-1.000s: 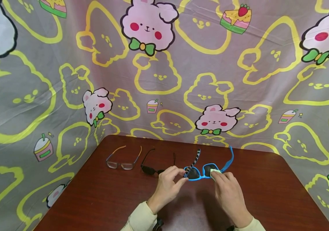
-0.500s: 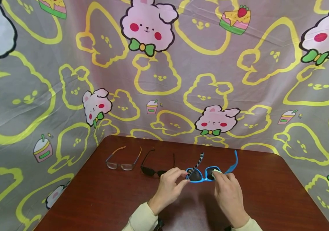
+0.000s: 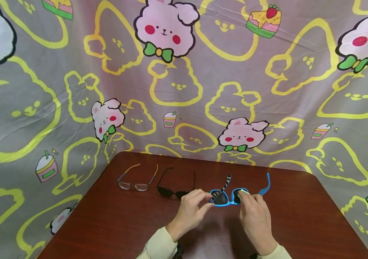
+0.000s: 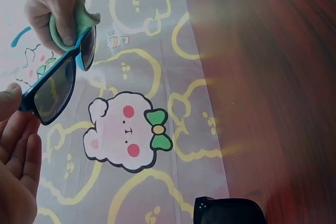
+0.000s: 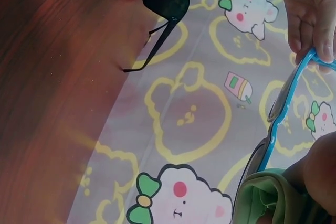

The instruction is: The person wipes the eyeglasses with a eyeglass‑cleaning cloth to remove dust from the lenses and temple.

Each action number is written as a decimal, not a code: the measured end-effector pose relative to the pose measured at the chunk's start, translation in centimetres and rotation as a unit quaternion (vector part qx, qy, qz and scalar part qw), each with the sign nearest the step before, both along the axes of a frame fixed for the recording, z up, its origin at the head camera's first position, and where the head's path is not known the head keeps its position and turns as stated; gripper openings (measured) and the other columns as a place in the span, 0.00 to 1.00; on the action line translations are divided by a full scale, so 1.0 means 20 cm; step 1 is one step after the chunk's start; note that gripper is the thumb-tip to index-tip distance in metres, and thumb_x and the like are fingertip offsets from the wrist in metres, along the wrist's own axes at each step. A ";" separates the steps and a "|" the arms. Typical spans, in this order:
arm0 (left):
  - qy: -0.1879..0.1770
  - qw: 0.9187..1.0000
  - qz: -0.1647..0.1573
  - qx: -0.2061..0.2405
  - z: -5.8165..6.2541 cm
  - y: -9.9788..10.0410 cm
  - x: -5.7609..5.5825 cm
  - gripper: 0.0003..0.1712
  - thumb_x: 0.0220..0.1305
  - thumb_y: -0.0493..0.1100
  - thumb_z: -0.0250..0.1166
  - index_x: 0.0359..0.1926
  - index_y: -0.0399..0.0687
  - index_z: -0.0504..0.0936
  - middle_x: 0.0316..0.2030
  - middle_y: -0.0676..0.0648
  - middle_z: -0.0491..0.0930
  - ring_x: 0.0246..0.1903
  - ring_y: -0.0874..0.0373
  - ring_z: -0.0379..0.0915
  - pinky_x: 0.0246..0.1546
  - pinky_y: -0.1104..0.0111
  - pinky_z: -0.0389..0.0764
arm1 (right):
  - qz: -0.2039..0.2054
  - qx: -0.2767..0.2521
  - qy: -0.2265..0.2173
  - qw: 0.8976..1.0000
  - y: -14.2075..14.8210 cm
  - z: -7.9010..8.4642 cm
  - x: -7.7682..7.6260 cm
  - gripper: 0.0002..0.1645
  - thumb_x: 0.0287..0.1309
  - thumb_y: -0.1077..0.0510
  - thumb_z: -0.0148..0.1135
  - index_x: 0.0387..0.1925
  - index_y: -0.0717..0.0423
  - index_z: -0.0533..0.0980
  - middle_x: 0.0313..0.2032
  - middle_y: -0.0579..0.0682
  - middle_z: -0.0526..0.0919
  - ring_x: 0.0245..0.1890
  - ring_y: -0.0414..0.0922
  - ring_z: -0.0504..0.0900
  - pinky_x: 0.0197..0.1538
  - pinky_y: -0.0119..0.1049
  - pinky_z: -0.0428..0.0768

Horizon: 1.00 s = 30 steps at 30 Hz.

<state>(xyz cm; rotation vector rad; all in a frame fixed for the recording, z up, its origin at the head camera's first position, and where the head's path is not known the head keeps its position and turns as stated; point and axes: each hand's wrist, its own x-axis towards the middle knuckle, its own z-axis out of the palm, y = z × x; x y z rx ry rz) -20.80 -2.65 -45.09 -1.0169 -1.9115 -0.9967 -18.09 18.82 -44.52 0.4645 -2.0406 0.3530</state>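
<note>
Blue-framed sunglasses (image 3: 230, 203) with dark lenses are held up between the two hands, arms unfolded. One arm has black and grey stripes on its inner side; the other is plain blue. My left hand (image 3: 191, 208) pinches their left corner between thumb and fingers. With thumb and fingers, my right hand (image 3: 256, 220) grips a light green cloth (image 4: 86, 20) folded over the right lens. That lens is partly covered by cloth and fingers. Just beyond the left hand stand black sunglasses (image 3: 165, 192) on the table, their right side partly hidden by it.
Clear-lensed eyeglasses (image 3: 141, 187) with orange-tipped arms lie at the back left of the brown table (image 3: 116, 223). A patterned curtain (image 3: 184, 86) with rabbit heads encloses the table at the back and both sides.
The blue sunglasses have shifted a little right and closer to me. My left hand has moved slightly right with them, while the right hand keeps the cloth on the right lens.
</note>
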 end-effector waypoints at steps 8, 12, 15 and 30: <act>0.002 1.000 -0.006 -0.002 0.00 0.00 0.01 0.08 0.55 0.41 0.71 0.36 0.48 0.82 0.30 0.55 0.80 0.29 0.69 0.72 0.27 0.84 0.66 | 0.006 0.005 -0.014 1.000 -0.01 0.00 0.00 0.16 0.41 0.71 0.59 0.37 0.63 0.79 0.28 0.55 0.83 0.26 0.52 0.73 0.27 0.46 0.72; 0.004 1.000 -0.006 -0.002 0.00 0.00 0.00 0.08 0.54 0.41 0.71 0.35 0.48 0.82 0.30 0.56 0.79 0.29 0.69 0.72 0.26 0.84 0.66 | 0.024 0.007 -0.020 0.999 -0.01 0.00 -0.01 0.15 0.44 0.71 0.57 0.38 0.63 0.79 0.30 0.54 0.83 0.27 0.52 0.73 0.29 0.44 0.73; 0.006 1.000 -0.003 -0.001 0.00 0.00 0.00 0.08 0.54 0.41 0.71 0.34 0.48 0.82 0.30 0.56 0.79 0.29 0.69 0.73 0.27 0.84 0.67 | 0.041 0.009 -0.011 0.999 -0.01 -0.01 -0.01 0.15 0.44 0.71 0.56 0.38 0.63 0.79 0.31 0.54 0.83 0.27 0.51 0.73 0.29 0.44 0.72; -0.008 0.999 0.006 0.034 -0.01 0.01 0.01 0.10 0.50 0.38 0.73 0.34 0.46 0.81 0.28 0.55 0.77 0.31 0.66 0.73 0.34 0.80 0.71 | 0.061 0.025 -0.019 0.998 -0.01 -0.01 0.00 0.15 0.44 0.70 0.60 0.39 0.63 0.79 0.30 0.53 0.83 0.26 0.50 0.72 0.29 0.41 0.71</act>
